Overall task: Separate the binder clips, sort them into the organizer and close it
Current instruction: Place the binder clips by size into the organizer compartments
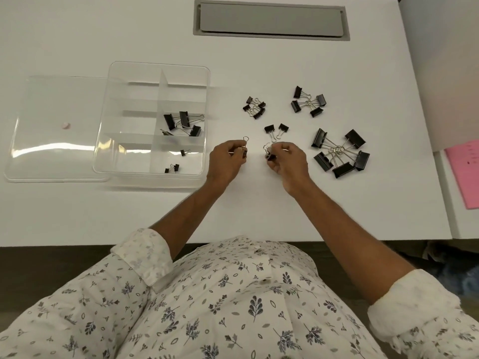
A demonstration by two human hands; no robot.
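My left hand (228, 159) pinches a small black binder clip (244, 149) whose wire loop points up. My right hand (287, 159) grips another small binder clip (269, 154), a short gap apart from the left one. Just beyond my hands lie two linked clips (276, 129). Linked clusters sit farther out: small clips (255, 107), medium clips (308, 102), and large clips (339, 152) to the right. The clear organizer (155, 68) stands open at the left, with medium clips (182, 123) in one right compartment and tiny clips (172, 168) in a nearer one.
The organizer's clear lid (54, 125) lies flat to the left of it. A grey cable hatch (270, 20) is set into the far side of the white table. Pink paper (464, 172) rests on a neighbouring surface at the right.
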